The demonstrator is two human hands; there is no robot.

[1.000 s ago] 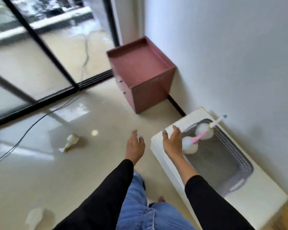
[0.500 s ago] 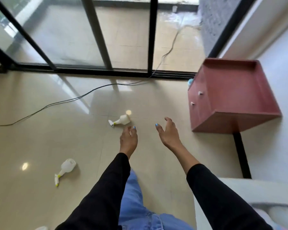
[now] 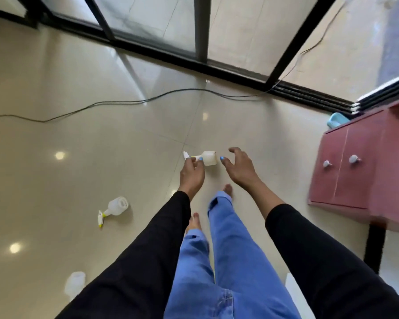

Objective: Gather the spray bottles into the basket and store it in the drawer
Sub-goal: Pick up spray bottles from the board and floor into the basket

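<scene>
Having turned from the basket, we are now reaching both empty, loosely spread hands, left hand [image 3: 191,173] and right hand [image 3: 240,168], toward the spray bottle [image 3: 206,157] lying left of the pink drawer cabinet [image 3: 359,162].

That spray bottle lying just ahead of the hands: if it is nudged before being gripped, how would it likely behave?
The nearest spray bottle lies on its side on the glossy tile floor, so it would probably slide easily. Its round body could roll, though the protruding nozzle may make it pivot instead. It looks translucent and possibly empty, so likely light.
</scene>
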